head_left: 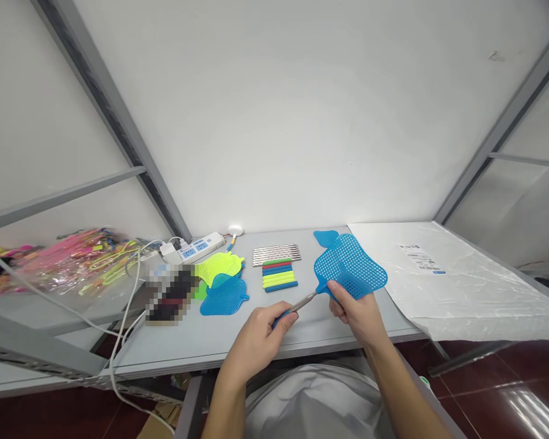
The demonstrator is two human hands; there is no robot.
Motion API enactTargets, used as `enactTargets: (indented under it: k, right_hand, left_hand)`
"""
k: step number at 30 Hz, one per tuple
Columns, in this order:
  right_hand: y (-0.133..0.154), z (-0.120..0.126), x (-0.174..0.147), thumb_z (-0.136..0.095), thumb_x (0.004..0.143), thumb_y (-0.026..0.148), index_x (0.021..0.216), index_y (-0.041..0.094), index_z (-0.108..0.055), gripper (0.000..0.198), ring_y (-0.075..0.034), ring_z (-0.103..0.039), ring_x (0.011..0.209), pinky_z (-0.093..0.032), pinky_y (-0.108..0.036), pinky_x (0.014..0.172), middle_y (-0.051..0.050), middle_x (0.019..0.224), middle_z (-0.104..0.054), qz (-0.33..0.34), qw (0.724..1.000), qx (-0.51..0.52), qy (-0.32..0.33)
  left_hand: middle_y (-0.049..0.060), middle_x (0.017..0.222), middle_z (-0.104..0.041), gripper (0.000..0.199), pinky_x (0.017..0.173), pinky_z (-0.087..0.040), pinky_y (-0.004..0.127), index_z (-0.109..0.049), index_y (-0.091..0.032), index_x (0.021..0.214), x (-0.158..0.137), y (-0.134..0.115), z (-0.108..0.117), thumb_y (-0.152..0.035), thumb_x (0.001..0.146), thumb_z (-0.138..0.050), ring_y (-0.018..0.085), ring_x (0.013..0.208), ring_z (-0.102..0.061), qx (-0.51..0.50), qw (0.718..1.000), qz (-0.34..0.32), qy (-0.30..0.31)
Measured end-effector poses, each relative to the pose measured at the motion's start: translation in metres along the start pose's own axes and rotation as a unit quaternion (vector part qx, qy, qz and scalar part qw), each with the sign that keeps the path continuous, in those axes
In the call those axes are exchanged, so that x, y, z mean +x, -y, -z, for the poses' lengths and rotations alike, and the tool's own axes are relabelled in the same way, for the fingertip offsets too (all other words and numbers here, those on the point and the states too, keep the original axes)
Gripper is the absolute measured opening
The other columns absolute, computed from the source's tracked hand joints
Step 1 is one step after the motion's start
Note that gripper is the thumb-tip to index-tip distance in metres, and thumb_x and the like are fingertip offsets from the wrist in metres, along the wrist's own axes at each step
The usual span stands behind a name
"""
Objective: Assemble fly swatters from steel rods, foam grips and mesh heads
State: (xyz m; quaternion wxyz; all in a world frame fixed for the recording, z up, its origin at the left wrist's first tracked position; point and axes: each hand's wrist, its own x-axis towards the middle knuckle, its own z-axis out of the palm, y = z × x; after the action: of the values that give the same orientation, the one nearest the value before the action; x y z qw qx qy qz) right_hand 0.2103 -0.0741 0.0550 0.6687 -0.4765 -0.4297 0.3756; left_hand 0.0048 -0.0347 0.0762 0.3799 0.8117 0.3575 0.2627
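Note:
A fly swatter is held up between both hands over the front of the table. My left hand is closed round its blue grip, from which a metal rod runs up to the right. The blue perforated swatter head is pinched near its neck by my right hand, thumb on top. Behind them lie a row of metal rods and several coloured grips in green, red, blue and yellow. Loose swatter heads, one yellow and one blue, overlap on the left.
Another blue swatter head lies behind the held one. At the back left are a power strip and a white cable hanging over the edge. A white plastic-wrapped package covers the right side. Bagged colourful items sit far left.

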Motion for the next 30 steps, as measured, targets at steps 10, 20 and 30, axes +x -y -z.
enactTargets:
  k: [10,20,30]
  right_hand:
    - [-0.008,-0.009,-0.004,-0.061,0.088,0.049,0.064,0.021,-0.054,0.038,-0.011,-0.047,0.050,-0.042,-0.027,0.059,0.006,0.051,-0.049,-0.019,0.990,-0.080,0.113]
    - [-0.012,-0.019,-0.019,-0.063,0.087,0.047,0.081,0.024,-0.069,0.025,-0.019,-0.063,0.082,-0.048,-0.032,0.080,0.000,0.083,-0.069,-0.058,0.985,-0.114,0.113]
    - [-0.007,0.002,-0.010,-0.070,0.081,0.041,0.058,0.023,-0.058,0.031,-0.016,-0.052,0.057,-0.045,-0.030,0.063,0.003,0.056,-0.054,-0.031,0.997,-0.068,-0.017]
  left_hand:
    - [-0.001,0.081,-0.068,0.034,0.070,-0.040,0.025,-0.065,-0.024,0.089,-0.003,-0.011,-0.005,-0.045,0.098,-0.040,0.018,0.075,-0.059,0.009,0.999,0.012,0.045]
    - [0.002,0.092,-0.069,0.027,0.074,-0.043,0.026,-0.056,-0.024,0.094,-0.002,-0.012,-0.017,-0.037,0.101,-0.034,0.019,0.079,-0.060,-0.015,0.999,-0.007,0.046]
    - [-0.002,0.071,-0.063,0.031,0.068,-0.034,0.029,-0.053,-0.026,0.079,-0.003,0.002,0.006,-0.041,0.100,-0.037,0.020,0.067,-0.055,0.198,0.980,-0.014,0.025]
